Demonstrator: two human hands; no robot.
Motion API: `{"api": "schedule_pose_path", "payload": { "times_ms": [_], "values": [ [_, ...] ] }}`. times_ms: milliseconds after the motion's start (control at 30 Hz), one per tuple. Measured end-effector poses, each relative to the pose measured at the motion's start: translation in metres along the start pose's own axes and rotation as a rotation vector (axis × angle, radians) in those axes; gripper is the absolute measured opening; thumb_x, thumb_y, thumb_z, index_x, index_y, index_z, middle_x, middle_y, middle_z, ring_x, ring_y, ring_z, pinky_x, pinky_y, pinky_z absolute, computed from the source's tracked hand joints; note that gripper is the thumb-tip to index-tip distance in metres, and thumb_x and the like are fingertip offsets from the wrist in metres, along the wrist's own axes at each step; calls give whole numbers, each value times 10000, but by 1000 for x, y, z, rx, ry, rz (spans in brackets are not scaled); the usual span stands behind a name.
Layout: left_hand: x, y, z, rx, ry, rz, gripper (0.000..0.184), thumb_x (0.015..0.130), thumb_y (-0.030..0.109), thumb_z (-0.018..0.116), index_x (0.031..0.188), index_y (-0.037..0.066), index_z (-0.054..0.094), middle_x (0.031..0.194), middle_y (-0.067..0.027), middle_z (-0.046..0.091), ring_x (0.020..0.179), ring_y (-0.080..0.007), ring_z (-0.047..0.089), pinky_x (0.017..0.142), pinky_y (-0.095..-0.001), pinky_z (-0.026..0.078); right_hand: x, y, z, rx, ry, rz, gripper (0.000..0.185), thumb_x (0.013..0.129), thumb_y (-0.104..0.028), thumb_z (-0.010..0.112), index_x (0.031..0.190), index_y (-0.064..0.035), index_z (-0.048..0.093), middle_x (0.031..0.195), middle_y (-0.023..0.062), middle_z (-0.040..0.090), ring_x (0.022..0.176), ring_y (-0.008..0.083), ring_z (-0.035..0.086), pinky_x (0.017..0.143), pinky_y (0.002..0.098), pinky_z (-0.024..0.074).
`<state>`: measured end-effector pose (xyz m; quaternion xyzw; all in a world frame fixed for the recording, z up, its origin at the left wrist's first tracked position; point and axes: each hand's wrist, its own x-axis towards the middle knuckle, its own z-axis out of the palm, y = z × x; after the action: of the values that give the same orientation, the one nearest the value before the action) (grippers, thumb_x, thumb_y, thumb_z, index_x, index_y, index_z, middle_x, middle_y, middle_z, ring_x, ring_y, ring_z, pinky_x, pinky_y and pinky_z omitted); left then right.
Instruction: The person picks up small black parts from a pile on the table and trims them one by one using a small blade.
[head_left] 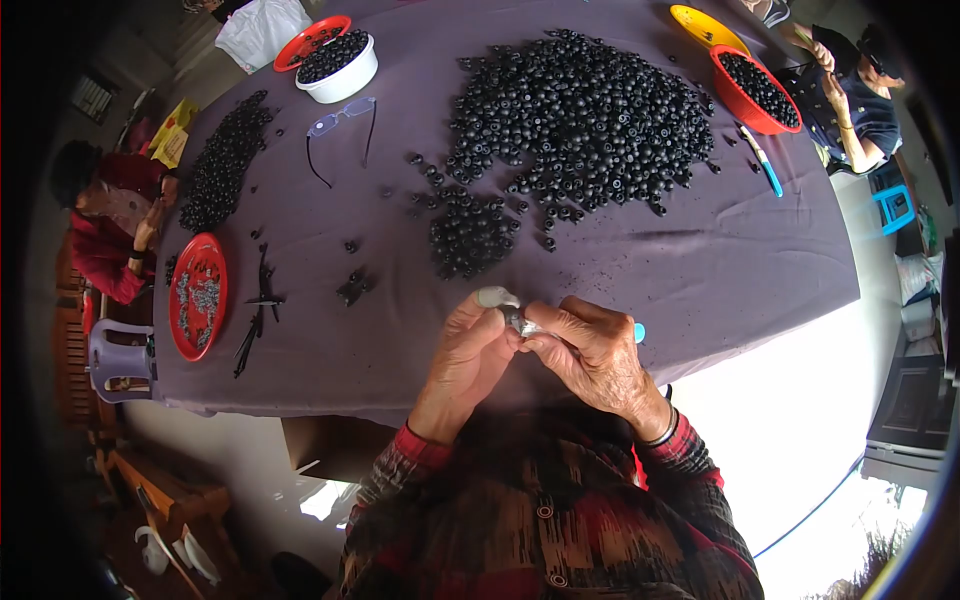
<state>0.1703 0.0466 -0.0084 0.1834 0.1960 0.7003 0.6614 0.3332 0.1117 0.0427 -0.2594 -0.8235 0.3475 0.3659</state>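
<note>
Near the table's front edge, my left hand pinches a small round black part between thumb and fingers. A pale cover wraps one of its fingertips. My right hand is closed around a slim tool, mostly hidden, whose light blue end sticks out past the fingers. Something shiny and silvery shows where the two hands meet, against the black part. Beyond my hands lies a small heap of black parts, beside a much larger pile of the same parts.
On the purple cloth rest glasses, black scissors-like tools and a blue-handled tool. A red plate, white bowl and red basin hold small pieces. People sit left and right.
</note>
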Motion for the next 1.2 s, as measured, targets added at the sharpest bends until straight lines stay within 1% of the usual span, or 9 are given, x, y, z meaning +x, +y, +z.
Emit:
{"api": "schedule_pose_path", "payload": {
  "times_ms": [233,633,733,833,867,967,1000,1100,1200],
  "values": [
    [0,4,1,48,-31,38,199,945,5,537,1073,78,672,987,-51,661,857,-155,615,766,-349,510,-3,-2,2,-17,22,-7,240,852,-222,710,1054,-97,682,754,59,623,613,257,616,511,357,485],
    [-4,-4,6,214,127,166,183,911,-40,558,1049,18,663,947,-97,661,841,-180,640,735,-332,528,-2,8,9,21,12,50,235,888,-236,675,1063,-80,674,759,71,648,646,271,646,519,357,495],
    [-13,-20,12,349,185,74,180,909,-37,557,1039,28,662,925,-96,662,821,-169,632,731,-327,528,4,10,2,-114,-13,133,225,909,-239,652,1053,-68,677,780,90,668,677,277,665,557,352,514],
    [-7,-20,11,173,217,78,168,901,-34,563,1017,38,662,917,-79,662,796,-159,624,734,-331,527,1,19,4,226,32,154,224,932,-239,628,1038,-48,677,811,110,685,712,281,679,598,344,525],
    [-7,-14,11,179,181,81,172,894,-39,565,1012,50,653,925,-56,652,787,-153,620,726,-329,524,3,17,0,150,73,129,233,939,-236,623,1026,-25,674,857,120,697,736,280,687,622,338,527],
    [-7,-13,8,188,142,47,125,950,60,570,1042,89,649,884,-35,640,771,-119,558,702,-322,485,9,17,-11,11,39,180,235,943,-228,619,1030,-14,667,893,119,698,751,286,682,630,340,526],
    [-6,-11,9,144,163,19,184,882,-39,575,1026,68,621,931,-32,640,751,-130,610,694,-319,518,8,17,-13,1,3,184,255,921,-230,653,1040,-5,658,888,116,674,753,263,679,650,321,520],
    [-6,-9,11,127,172,30,222,875,-40,576,1063,77,563,945,-38,639,730,-124,601,684,-318,516,11,13,-19,159,-123,215,269,890,-199,702,1037,19,650,849,95,642,744,193,665,669,293,513],
    [-4,-4,15,175,157,26,281,865,-54,560,1100,90,504,910,-27,616,734,-123,594,678,-316,515,14,7,-12,704,-191,395,255,867,-143,732,1018,45,649,827,63,610,753,125,636,685,266,508]
  ]
}}
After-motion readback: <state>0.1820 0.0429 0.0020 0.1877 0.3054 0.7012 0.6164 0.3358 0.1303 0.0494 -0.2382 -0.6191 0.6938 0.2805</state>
